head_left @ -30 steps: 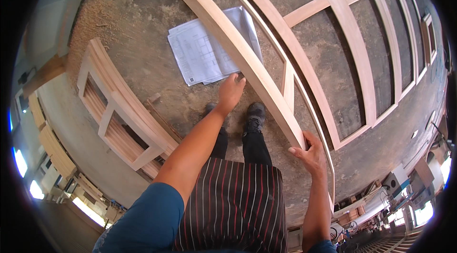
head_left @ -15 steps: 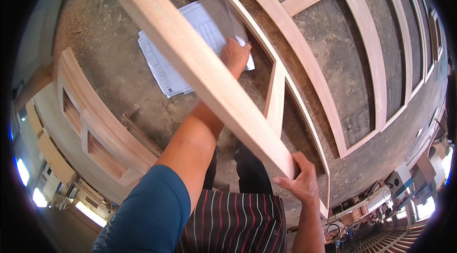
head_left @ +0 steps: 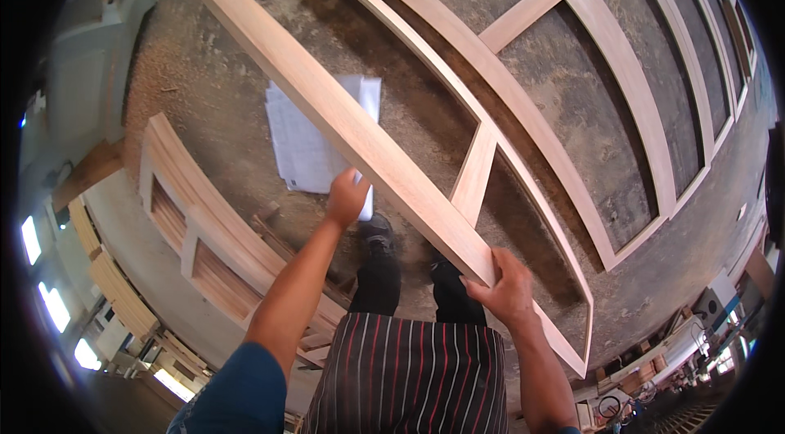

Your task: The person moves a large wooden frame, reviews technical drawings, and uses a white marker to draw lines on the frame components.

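Two bare hands are on one long pale wooden door frame with rails and a short cross piece point(head_left: 458, 181), which the person is holding tilted up off the floor. The left hand point(head_left: 347, 199) is wrapped over the near stile partway along, fingers closed on its left edge; the right hand point(head_left: 509, 290) is clamped on the near end of the same stile, thumb on top, fingers under. The frame runs from the near right, by the person's legs, out to the far left, with its far long side seemingly resting on the rough grey concrete floor point(head_left: 229, 107) or close to it; contact cannot be told from this view. Judged step: mid-lift or mid-reposition of the frame, with weight shared between both hands. A second, larger pale wooden frame with several rails point(head_left: 621, 82) lies flat on the floor to the far right, near the held one. White paper sheets point(head_left: 307, 148) lie on the floor under the raised stile, just beyond the left hand. Stacked pale wooden panel frames point(head_left: 196, 230) sit to the left, well apart. The next move likely calls for firm closed grips on both hands, keeping the long stile level so it does not twist, and clearance from the flat frame and the black shoes point(head_left: 378, 231) below.
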Available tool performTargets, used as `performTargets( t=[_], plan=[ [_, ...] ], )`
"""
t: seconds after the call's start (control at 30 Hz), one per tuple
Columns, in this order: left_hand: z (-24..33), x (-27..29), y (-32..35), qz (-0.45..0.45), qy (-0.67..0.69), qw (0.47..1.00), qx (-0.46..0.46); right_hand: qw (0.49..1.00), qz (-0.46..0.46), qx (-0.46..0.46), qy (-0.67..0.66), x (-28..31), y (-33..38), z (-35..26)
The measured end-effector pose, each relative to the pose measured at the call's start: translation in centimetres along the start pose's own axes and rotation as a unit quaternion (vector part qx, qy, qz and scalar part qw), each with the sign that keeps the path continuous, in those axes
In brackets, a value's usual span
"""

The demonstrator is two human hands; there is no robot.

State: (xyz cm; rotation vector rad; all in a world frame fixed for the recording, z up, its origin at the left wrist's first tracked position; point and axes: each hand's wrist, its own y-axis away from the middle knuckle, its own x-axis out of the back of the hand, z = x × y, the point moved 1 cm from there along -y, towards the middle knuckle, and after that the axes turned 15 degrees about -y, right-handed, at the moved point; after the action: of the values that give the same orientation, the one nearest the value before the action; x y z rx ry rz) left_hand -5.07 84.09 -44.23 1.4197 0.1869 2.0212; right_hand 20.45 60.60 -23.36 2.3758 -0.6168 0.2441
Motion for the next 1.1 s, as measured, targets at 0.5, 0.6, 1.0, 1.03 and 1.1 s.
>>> performTargets(
  t=[0.5, 0.6, 1.0, 1.03, 1.1],
  plan=[
    [5.6, 27.0, 35.2, 0.014, 0.013, 0.939, 0.345, 0.984, 0.012, -0.055, 0.166, -19.5, -3.4, 11.5],
    [7.5, 27.5, 33.6, 0.007, 0.012, 0.922, 0.388, 0.980, -0.009, -0.101, 0.169, -21.5, -7.1, 15.2],
    [11.1, 28.4, 36.2, -0.021, 0.083, 0.966, 0.243, 0.999, -0.019, -0.035, -0.033, -13.2, 5.8, 5.3],
    [12.5, 29.8, 35.9, -0.049, 0.052, 0.976, 0.207, 0.988, -0.068, -0.093, -0.099, -11.2, 8.1, 1.8],
    [17.4, 33.5, 34.9, -0.058, -0.030, 0.993, 0.095, 0.828, -0.195, -0.306, -0.428, -7.6, 12.1, -6.5]
  ],
)
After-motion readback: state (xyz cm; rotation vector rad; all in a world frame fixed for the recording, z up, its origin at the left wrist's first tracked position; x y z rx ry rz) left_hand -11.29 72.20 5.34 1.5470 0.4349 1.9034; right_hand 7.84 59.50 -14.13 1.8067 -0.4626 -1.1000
